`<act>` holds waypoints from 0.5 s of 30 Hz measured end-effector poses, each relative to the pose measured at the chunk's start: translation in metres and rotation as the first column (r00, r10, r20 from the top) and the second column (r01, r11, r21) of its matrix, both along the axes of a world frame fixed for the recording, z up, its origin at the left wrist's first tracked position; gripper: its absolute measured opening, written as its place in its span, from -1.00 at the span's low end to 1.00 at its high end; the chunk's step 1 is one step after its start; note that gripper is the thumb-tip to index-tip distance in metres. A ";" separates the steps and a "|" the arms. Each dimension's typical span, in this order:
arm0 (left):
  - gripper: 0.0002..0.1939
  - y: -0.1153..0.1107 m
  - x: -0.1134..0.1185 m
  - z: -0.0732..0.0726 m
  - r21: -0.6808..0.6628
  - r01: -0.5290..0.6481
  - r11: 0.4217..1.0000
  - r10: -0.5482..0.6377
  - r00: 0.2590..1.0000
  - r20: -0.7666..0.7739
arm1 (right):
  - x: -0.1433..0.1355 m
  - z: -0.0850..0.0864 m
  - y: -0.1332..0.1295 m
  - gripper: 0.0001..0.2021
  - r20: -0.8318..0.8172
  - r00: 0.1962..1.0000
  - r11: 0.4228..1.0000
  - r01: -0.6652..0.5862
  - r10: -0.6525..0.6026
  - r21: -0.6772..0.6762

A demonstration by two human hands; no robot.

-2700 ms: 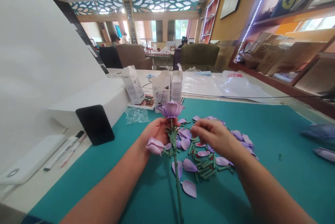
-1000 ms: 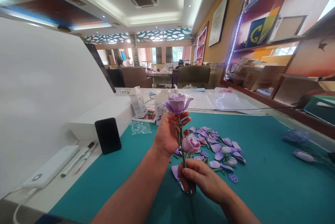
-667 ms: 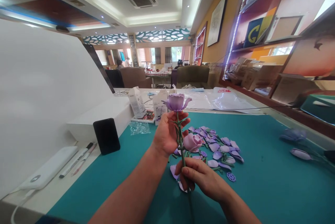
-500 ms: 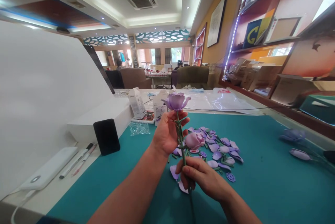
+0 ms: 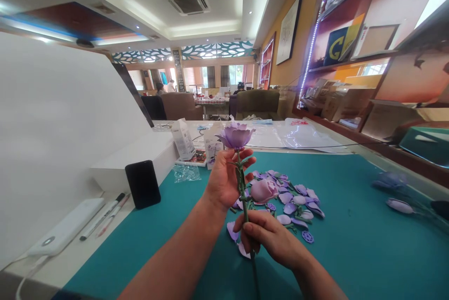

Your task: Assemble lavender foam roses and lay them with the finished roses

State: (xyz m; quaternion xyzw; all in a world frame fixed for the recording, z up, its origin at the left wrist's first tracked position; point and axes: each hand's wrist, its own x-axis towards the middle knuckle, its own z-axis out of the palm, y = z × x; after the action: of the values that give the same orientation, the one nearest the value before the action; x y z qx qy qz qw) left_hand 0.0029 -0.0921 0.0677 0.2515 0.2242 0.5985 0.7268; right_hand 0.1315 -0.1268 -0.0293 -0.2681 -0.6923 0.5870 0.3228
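An artificial flower stands upright before me, with an open lilac bloom on top and a pink-lilac bud on the stem's right side. My left hand is loosely curled round the upper stem, just under the bloom; part of its grip is hidden by the stem. Lower down, my right hand pinches the green stem between thumb and fingers. Behind and right of the hands lies a heap of loose purple petals and green pieces, with a purple openwork disc near its front.
The teal mat covers the table. At left are a black phone-like slab, pens and a white power bank. Clear plastic and paper bags stand behind. More artificial flowers lie at right.
The bud has turned slightly to the right as the stem rotated a little in my hands. Both hands keep nearly the same place.
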 end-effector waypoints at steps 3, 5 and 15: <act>-0.84 -0.001 0.000 0.002 0.020 0.014 1.000 -0.014 1.000 -0.028 | 0.001 0.003 -0.001 -0.61 0.005 1.000 1.000 0.014 -0.014 0.005; -0.80 0.000 -0.001 0.001 0.059 0.027 0.998 -0.023 0.998 -0.064 | 0.001 0.007 -0.001 -0.63 -0.004 1.000 1.000 0.030 -0.030 0.005; -0.55 0.010 -0.017 -0.013 0.431 -0.052 0.901 0.263 0.856 -0.445 | 0.004 0.023 0.018 -0.78 0.064 0.979 0.971 0.182 -0.194 0.158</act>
State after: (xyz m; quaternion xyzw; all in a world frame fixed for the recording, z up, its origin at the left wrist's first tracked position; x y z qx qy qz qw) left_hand -0.0137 -0.0825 0.0544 0.5204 0.2939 0.6062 0.5248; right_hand 0.1351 -0.1088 -0.0067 -0.3302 -0.7187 0.4884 0.3686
